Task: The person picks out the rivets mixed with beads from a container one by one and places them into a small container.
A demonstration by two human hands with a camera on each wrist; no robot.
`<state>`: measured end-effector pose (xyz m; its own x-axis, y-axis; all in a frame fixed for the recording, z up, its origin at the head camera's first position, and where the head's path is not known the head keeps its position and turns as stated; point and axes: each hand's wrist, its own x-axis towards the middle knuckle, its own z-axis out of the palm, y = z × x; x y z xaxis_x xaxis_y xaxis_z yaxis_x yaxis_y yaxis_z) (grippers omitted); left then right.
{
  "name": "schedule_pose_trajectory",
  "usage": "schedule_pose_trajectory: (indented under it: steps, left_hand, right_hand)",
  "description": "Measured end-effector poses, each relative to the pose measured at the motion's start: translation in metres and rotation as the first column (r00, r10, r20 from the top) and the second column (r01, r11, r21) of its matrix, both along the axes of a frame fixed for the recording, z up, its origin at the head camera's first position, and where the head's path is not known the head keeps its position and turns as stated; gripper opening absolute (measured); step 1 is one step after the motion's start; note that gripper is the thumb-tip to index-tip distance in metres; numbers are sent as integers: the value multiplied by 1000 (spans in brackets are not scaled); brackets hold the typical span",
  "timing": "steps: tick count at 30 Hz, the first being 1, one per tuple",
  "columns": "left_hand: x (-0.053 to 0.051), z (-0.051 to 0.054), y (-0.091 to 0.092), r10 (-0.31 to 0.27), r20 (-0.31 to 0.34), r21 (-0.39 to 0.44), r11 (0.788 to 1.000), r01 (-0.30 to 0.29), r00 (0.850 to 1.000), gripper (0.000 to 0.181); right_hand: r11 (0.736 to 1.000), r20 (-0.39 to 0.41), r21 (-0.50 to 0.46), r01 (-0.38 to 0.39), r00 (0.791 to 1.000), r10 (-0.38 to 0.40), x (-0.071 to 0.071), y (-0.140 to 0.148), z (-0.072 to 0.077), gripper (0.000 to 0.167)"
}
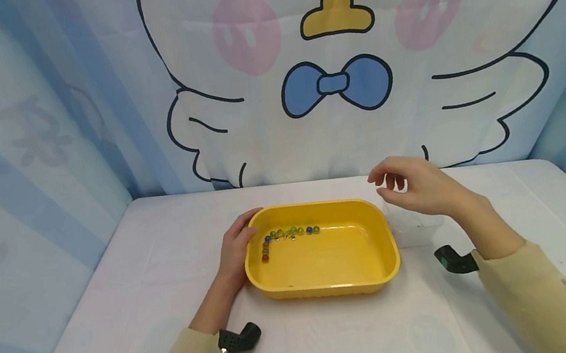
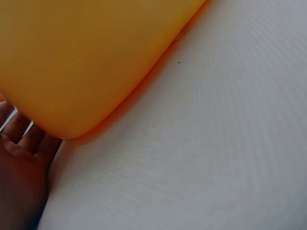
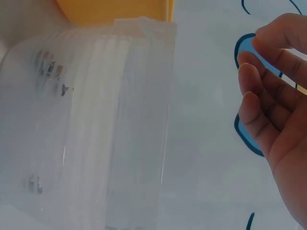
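In the head view my left hand (image 1: 232, 254) grips the left end of a yellow plastic basin (image 1: 330, 291), its thumb over the rim. Inside lie several glass marbles (image 1: 280, 233) in a bent line, green, blue and reddish, with tiny shiny pieces (image 1: 293, 237) just below. My right hand (image 1: 418, 185) hovers above and behind a clear plastic box (image 1: 417, 236) to the basin's right, fingers loosely bent. Nothing shows between the fingers in the right wrist view. Through the box wall there, a few small dark metallic bits (image 3: 50, 67) are visible.
A white cloth (image 1: 96, 344) covers the table. Behind it hangs a curtain (image 1: 343, 144) printed with a cartoon bird, and pale blue cloth (image 1: 20, 175) hangs at the sides. A black wrist camera (image 1: 240, 338) sits on the left cuff, another (image 1: 455, 259) on the right.
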<state>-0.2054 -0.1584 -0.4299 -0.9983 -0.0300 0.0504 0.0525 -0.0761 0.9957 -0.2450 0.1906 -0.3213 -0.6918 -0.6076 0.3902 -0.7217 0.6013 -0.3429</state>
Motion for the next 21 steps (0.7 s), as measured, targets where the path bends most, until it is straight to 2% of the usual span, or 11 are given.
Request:
schedule_pose_trajectory:
  steps: [12,21]
  left_hand:
    - [-1,0,0,-2,-5,0,1000,2,1000,46]
    - [-1,-1,0,5,7,-1,1000,-5,1000,45]
  right_hand:
    - [999,43,11,-48,998,48,-6,-19,4,21]
    - [996,95,55,-70,993,64,-10,-40,10,22]
